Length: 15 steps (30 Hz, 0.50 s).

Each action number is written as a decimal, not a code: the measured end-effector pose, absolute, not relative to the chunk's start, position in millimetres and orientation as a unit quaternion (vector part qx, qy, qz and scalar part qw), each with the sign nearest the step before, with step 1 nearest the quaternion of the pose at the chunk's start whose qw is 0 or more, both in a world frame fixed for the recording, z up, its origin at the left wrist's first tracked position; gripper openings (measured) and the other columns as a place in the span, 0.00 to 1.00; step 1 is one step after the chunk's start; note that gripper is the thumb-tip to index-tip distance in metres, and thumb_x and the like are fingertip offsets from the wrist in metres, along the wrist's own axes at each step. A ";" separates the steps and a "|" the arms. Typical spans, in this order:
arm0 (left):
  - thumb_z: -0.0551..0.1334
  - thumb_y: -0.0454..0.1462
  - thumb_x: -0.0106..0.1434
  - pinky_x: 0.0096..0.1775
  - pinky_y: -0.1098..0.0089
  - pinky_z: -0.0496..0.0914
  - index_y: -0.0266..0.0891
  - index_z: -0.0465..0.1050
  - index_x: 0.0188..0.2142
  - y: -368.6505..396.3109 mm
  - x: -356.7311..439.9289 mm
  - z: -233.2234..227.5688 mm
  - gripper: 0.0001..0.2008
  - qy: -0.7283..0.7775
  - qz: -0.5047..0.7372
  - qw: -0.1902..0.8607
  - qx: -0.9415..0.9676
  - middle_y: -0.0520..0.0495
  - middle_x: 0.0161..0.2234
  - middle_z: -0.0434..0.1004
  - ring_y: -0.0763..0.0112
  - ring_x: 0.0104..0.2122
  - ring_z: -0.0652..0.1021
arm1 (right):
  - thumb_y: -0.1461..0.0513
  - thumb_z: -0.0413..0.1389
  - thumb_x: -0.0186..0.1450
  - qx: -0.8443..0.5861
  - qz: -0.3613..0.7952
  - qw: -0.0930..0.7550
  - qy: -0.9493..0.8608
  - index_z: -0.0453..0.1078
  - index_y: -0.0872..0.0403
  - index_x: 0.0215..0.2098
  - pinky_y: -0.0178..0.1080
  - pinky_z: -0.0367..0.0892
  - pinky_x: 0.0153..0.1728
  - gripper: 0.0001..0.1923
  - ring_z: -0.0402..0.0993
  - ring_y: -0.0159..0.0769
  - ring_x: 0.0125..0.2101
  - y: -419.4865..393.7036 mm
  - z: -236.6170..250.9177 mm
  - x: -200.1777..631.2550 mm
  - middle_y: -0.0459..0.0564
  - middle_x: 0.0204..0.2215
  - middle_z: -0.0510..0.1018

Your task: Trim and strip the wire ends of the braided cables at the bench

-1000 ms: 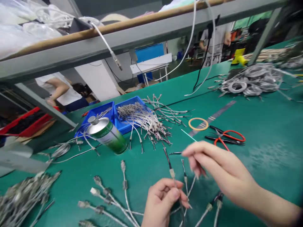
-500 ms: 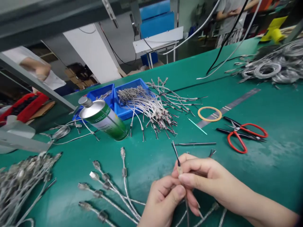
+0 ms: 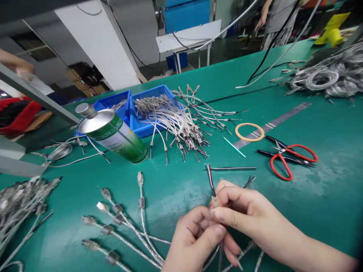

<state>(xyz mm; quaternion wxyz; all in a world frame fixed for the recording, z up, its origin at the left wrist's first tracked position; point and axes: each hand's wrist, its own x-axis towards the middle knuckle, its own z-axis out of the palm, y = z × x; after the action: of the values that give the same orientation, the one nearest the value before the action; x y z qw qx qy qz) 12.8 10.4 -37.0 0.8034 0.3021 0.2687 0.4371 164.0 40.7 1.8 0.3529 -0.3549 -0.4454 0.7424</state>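
Note:
A cable (image 3: 214,201) with a pale collar near its end points away from me between my hands. Red, white and dark wires fan slightly from its tip. My right hand (image 3: 244,207) pinches the collar between thumb and fingers. Just below, my left hand (image 3: 195,238) is closed around the same cable, its thumb lying along it. Beyond the fingertips lies a thin dark rod (image 3: 234,168). To the left, several USB cables (image 3: 112,257) with grey ferrite lumps fan out on the green table (image 3: 176,185), their lower ends hidden behind my left hand.
A green-and-white metal can (image 3: 116,138) stands before the blue tray (image 3: 141,132) of bundled cables. Red-handled scissors (image 3: 280,158) lie over black pliers on the right, near a yellow ring (image 3: 236,132). Coiled cables (image 3: 323,79) fill the back right. Other people stand beyond the table.
Red and white wires at the cable tip show more clearly and spread a little wider. My grip is nearly the same. The view has shifted slightly; the far-right person's arm now hangs lower.

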 end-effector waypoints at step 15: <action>0.59 0.40 0.65 0.29 0.77 0.69 0.34 0.72 0.35 7.6 12.8 -32.5 0.10 0.298 0.402 0.795 0.343 0.48 0.25 0.81 0.77 0.22 0.78 | 0.50 0.58 0.63 -0.400 0.724 0.323 -0.459 0.61 0.54 0.28 0.32 0.63 0.19 0.18 0.67 0.27 0.15 38.7 -4.5 163.4 0.41 0.20 0.67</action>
<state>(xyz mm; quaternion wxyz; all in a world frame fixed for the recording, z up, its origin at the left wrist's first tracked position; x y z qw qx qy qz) 12.8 7.6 -32.5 0.7947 0.3431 0.2984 0.4020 163.4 38.7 -4.5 0.3235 -0.4001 -0.4593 0.7241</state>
